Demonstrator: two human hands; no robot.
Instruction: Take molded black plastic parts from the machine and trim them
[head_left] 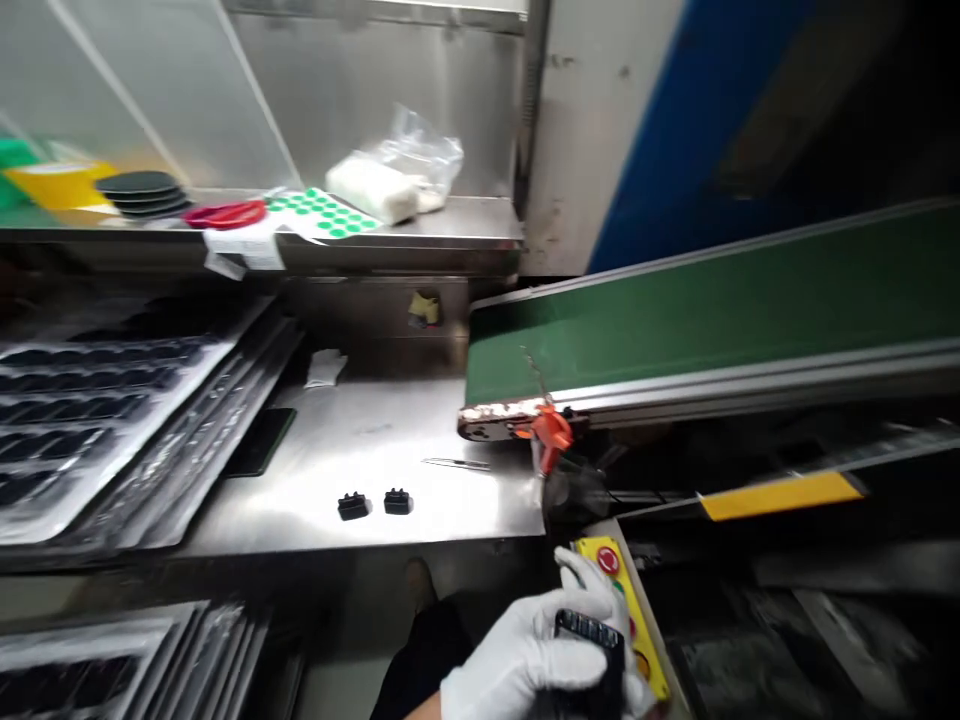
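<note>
On the far left, clear trays [82,420] with rows of dark pockets lie stacked on the steel table [360,440]. Up on the shelf [450,235] sit black round pads [142,192], red scissors [229,213], a sheet of green dots [322,213] and a clear bag [397,175]. Moving right, two small black parts [375,503] lie side by side near the front edge of the table, with thin tweezers [456,463] just beyond them. Next comes a green belt [712,310] that slopes up to the right, with an orange clip [551,432] at its low end. Low down, near a yellow button box [630,600], a white-gloved hand [547,650] is curled tight around a flat black part [592,660]. I cannot tell which hand it is; I take it for the right. The other hand is out of sight. The black part looks light, hard and stiff, maybe a bit slippery in a glove. Holding it by its long sides, as the fingers do, looks safest.
</note>
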